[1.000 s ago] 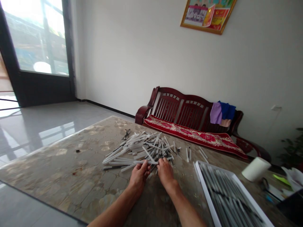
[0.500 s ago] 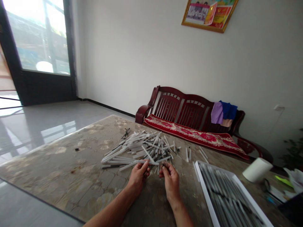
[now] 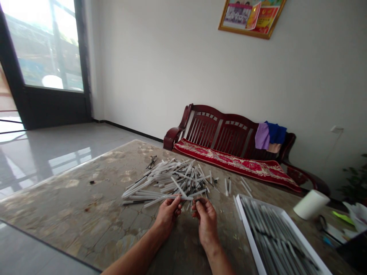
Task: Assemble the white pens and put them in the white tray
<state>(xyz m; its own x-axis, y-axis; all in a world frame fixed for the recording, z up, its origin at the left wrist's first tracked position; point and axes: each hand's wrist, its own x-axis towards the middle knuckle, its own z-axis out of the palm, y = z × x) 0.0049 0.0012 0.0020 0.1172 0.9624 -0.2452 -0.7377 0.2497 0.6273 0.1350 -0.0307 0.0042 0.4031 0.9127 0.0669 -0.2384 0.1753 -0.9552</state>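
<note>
The left hand [image 3: 167, 217] pinches a slim white pen barrel [image 3: 183, 198], its long axis running sideways past the right hand [image 3: 205, 221]. That hand's fingers [image 3: 200, 204] curl around something small and dark, too hidden to identify. A loose pile of pens [image 3: 177, 181] lies just beyond, on the stone-patterned surface [image 3: 86, 214].

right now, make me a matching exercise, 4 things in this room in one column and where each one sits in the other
Things
1. eyeglasses
2. white paper roll
3. framed poster
4. red patterned cushion

Places
A. on the seat of the dark wooden bench
B. on the table, just beyond the far corner of the white tray
C. on the wall, above the bench
D. on the table, just past the pile of pens

Pairs
1-D, 2-B, 3-C, 4-A
</note>
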